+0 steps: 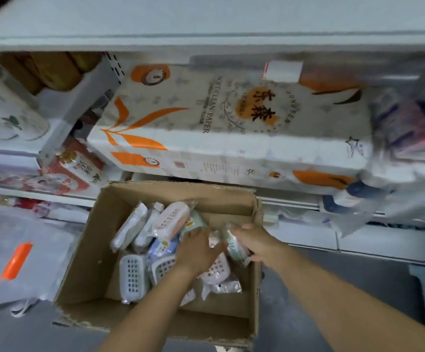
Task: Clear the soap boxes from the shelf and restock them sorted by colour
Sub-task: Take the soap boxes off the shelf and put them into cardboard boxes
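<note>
Both hands reach into the cardboard box (99, 252) on the floor, where the wrapped soap boxes (155, 240) lie heaped. The right hand (254, 241) grips a green soap box (235, 246) — the left hand (197, 250) rests on the pile beside it, fingers loosely bent, pinching nothing I can make out.

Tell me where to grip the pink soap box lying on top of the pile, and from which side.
Grip the pink soap box across its narrow width near the middle, coming from above. It lies slanted on top of the other boxes in the cardboard box, its long sides exposed, well left of both hands.
</note>
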The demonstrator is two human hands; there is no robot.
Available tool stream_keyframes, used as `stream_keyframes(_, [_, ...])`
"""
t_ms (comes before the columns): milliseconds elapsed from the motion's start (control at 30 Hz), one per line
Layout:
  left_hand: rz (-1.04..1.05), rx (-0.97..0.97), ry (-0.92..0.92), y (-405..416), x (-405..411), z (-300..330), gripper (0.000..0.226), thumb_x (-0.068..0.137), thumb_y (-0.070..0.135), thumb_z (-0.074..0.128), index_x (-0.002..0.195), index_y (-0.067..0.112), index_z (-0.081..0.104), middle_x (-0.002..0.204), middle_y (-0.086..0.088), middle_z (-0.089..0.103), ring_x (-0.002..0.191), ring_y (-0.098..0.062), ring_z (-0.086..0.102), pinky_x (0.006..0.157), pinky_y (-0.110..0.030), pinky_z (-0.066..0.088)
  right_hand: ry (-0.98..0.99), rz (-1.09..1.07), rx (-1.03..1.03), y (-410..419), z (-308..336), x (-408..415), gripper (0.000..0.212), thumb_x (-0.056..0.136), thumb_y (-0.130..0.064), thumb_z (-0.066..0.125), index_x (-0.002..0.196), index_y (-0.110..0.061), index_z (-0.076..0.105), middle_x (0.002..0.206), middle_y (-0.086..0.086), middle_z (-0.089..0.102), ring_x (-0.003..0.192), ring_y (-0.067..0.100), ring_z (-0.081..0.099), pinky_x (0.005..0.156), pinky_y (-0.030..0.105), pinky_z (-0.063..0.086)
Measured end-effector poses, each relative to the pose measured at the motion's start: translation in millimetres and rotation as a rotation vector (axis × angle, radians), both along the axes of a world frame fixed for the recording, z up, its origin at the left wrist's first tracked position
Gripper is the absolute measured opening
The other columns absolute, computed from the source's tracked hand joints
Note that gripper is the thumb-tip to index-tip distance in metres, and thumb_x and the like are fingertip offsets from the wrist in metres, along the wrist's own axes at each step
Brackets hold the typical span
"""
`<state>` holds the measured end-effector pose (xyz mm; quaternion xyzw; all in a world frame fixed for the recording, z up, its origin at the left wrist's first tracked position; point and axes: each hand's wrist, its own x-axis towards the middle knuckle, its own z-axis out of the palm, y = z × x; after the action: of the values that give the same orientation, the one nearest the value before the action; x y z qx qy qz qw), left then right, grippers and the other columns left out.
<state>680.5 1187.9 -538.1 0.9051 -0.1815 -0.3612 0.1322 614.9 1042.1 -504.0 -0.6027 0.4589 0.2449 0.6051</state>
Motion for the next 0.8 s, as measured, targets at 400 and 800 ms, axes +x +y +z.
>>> stream_keyframes(400, [-0.196,-0.470,-0.756,-124.7,-220.7,218.0,0.073,0.086,0.072,0.036,0.140,0.025,0.048,0.126,0.003,0.062,0.118,-0.021,0.055,0.098,-0.043,0.045,-0.524,0.204,-0.911,-136.9,202.7,-280.2,0.050,0.097,-0.046,0.047,0.144,-0.032,0.038,0.143,-0.007,0.046,0.131,0.015,0.042,0.106,0.038,0.036])
stream_keyframes(800, [-0.611,-0.853,-0.899,-341.1,-448.8,317.4,0.072,0.088,0.066,0.044,0.144,0.021,0.043,0.142,-0.001,0.050,0.128,-0.021,0.047,0.107,-0.042,0.039,-0.520,-0.078,-1.534,-296.3,293.9,-562.6,0.056,0.096,-0.039,0.052,0.147,-0.024,0.035,0.147,-0.002,0.041,0.133,0.017,0.038,0.105,0.035,0.036])
